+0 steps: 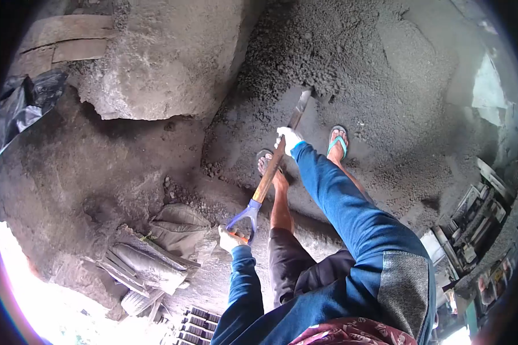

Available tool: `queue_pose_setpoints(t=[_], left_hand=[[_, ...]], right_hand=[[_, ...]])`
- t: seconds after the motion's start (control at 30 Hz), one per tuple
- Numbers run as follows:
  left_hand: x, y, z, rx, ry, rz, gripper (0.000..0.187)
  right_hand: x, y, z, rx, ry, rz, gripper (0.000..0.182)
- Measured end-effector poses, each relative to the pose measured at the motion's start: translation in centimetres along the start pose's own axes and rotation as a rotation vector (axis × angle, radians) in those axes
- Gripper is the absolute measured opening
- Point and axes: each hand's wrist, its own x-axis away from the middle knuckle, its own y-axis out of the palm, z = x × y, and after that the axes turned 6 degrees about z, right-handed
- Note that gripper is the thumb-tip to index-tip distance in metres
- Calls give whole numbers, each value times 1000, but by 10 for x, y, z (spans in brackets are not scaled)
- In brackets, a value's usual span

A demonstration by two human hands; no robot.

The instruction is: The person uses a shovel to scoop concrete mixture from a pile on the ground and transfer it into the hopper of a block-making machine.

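Note:
A shovel (267,183) slants across the middle of the view, with a wooden shaft and a blue D-shaped grip (248,215) at its near end. My left hand (232,239), in a white glove, is closed around that grip. Farther up, my right hand (289,140), also gloved in white, is wrapped around the lower shaft. The shovel's far end meets a heap of dark grey, wet-looking gravelly mix (322,57), which hides most of the blade. My feet in flip-flops (338,144) stand on either side of the shaft.
A large concrete block (161,57) rises at the upper left, beside black plastic sheeting (31,98). Wooden boards and sacking (149,261) lie at the lower left. Stacked scrap pieces (472,224) stand at the right. Grey mix spreads over the floor.

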Motion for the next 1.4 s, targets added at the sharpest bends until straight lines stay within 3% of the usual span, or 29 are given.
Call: queue_pose_setpoints(t=[0.13, 0.2, 0.23, 0.27, 0.33, 0.4, 0.47, 0.5, 0.53, 0.6, 0.67, 0.7, 0.77, 0.8, 0.83, 0.87, 0.9, 0.93, 0.97, 1.0, 1.03, 1.07, 1.1, 1.13, 1.2, 1.3, 1.33, 1.37, 1.4], left_hand=[[-14, -29, 1, 90, 104, -48, 46], [-35, -47, 1, 4, 162, -94, 50], [-52, -56, -2, 6, 91, -125, 48], [-28, -54, 9, -21, 106, -126, 48], [-60, -66, 1, -48, 91, -316, 45], [-12, -50, 11, -59, 171, -324, 40], [60, -29, 23, -68, 145, -473, 42], [50, -14, 14, -51, 228, -601, 42], [20, 8, 13, -188, 38, -694, 42], [129, 38, 58, -360, 106, -1106, 39], [256, 93, 82, -307, 159, -1078, 41], [343, 97, 113, -394, 243, -1186, 39], [496, 96, 118, 16, 713, -1372, 33], [510, 132, 126, -17, 826, -1625, 36], [588, 99, 131, 26, 1096, -1735, 42], [626, 112, 139, 196, 2065, -1515, 42], [672, 88, 132, 214, 1810, -1751, 39], [702, 96, 145, 224, 1502, -1962, 39], [739, 86, 133, 587, 1709, -2067, 41], [766, 76, 122, 990, 1889, -2121, 42], [782, 56, 117, 1264, 2152, -2108, 41], [779, 41, 106, 1198, 2365, -2180, 39], [776, 26, 96, 1104, 2573, -2260, 38], [763, 14, 81, 599, 2671, -2435, 35], [711, 32, 31, 359, 2658, -2483, 36], [627, 53, 47, 177, 2318, -2552, 34], [600, 63, 63, -39, 2134, -2659, 30], [567, 72, 73, 61, 1777, -2705, 25], [530, 63, 91, -224, 1510, -2573, 27]], right_hand=[[54, -3, 9, -55, 65, -22, 22], [89, -7, 5, -126, -38, 27, 22], [111, -14, -2, -156, -59, 50, 21], [134, -21, -9, -191, -86, 70, 21], [184, -42, -31, -284, -127, 98, 20], [222, -73, -55, -361, -174, 160, 18], [305, -96, -96, -378, -356, 146, 14], [322, -119, -115, -401, -375, 65, 10], [345, -131, -135, -445, -433, 114, 12], [405, -158, -186, -586, -594, 147, 10], [500, -166, -246, -759, -768, 28, 14], [512, -180, -284, -802, -866, -183, 14], [611, -202, -347, -894, -1045, -367, 13], [662, -214, -372, -864, -1216, -477, 11], [683, -240, -403, -882, -1329, -566, 9], [731, -255, -420, -942, -1397, -502, 9], [749, -286, -441, -869, -1688, -316, 8], [775, -260, -440, -998, -1575, -384, 9], [809, -273, -428, -1015, -1615, -511, 11], [827, -289, -417, -1004, -1698, -374, 12], [824, -324, -410, -925, -1841, -398, 12], [826, -342, -390, -997, -1778, -414, 14], [822, -369, -371, -1010, -1757, -238, 17], [806, -401, -356, -1011, -1729, -271, 19], [785, -408, -320, -792, -1702, 316, 19], [763, -356, -277, -768, -1580, 160, 19], [766, -322, -266, -816, -1478, 50, 16], [765, -291, -259, -755, -1475, 29, 15], [752, -264, -253, -684, -1447, -10, 15]])
